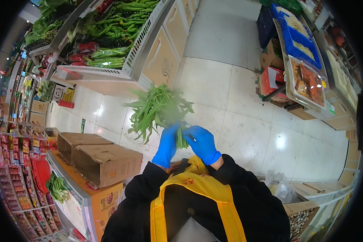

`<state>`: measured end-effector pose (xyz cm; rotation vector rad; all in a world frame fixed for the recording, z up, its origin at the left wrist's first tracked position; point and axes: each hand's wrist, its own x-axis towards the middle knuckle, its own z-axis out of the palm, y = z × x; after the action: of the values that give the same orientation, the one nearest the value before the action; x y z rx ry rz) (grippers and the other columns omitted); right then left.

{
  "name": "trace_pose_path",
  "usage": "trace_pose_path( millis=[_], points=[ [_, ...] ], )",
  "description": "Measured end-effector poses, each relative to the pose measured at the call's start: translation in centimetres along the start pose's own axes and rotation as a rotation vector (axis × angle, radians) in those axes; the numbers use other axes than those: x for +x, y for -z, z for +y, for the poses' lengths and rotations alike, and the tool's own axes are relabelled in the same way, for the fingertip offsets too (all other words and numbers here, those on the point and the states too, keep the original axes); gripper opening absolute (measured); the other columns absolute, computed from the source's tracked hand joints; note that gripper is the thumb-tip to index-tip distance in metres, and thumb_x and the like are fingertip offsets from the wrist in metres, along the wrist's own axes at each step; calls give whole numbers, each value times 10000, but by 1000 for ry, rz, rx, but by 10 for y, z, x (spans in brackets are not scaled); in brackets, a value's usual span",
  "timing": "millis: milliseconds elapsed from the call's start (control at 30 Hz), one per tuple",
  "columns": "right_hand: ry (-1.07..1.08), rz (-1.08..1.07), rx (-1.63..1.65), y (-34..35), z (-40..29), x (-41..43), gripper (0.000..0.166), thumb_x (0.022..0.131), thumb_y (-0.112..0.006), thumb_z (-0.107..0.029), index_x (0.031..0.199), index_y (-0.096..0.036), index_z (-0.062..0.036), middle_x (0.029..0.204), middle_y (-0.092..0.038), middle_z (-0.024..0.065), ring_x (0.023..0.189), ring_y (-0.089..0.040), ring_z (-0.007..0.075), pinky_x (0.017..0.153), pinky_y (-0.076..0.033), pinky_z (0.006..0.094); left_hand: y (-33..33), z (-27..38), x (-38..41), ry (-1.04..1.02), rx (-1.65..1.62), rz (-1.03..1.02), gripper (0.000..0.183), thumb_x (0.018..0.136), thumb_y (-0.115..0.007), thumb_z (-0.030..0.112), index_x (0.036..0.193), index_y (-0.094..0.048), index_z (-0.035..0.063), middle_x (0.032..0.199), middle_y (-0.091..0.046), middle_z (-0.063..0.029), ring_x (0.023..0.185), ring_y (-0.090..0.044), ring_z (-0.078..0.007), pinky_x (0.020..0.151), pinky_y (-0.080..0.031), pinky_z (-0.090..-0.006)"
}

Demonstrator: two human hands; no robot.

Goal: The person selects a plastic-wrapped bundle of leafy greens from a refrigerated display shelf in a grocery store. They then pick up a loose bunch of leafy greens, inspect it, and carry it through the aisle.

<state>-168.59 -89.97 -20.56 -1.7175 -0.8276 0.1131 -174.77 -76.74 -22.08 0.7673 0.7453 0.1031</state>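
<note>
A bunch of leafy greens [157,109], which looks like water spinach, is held out in front of my yellow apron [189,178]. Its leaves spread away from me, and the cut stems [181,139] point back toward my body. My left hand [168,141], in a blue glove, wraps the stems from the left. From the other side my right hand [202,144], gloved the same way, has its fingers curled against the stems. Part of the stems is hidden behind the gloves, and the leaves nearest the hands are blurred.
Ahead on the left stands a vegetable display [127,75] with green peppers [121,24] and bagged beans [107,57]. Cardboard boxes [118,163] sit on a counter at left, near leafy greens [57,187]. At right are blue crates [302,45] and a clear-lidded tray [308,81]. Tiled floor [248,121] lies between.
</note>
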Motion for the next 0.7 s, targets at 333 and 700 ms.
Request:
trace_pose_path(
  millis=[333, 700],
  points=[
    [27, -51, 158, -43, -9, 5, 94, 769, -582, -78, 850, -606, -37, 736, -600, 90, 610, -575, 190, 555, -441, 271, 26, 27, -23, -100, 97, 110, 261, 815, -552, 145, 1042, -531, 17, 842, -580, -64, 731, -574, -141, 630, -468, -244],
    [-99, -351, 410, -195, -86, 27, 185, 797, -542, -40, 970, -606, -33, 740, -568, 56, 625, -505, 113, 593, -420, 238, 178, 103, -92, -421, 89, 197, 372, 770, -586, 33, 1118, -457, 9, 1008, -557, -80, 883, -548, -149, 764, -443, -242]
  ],
)
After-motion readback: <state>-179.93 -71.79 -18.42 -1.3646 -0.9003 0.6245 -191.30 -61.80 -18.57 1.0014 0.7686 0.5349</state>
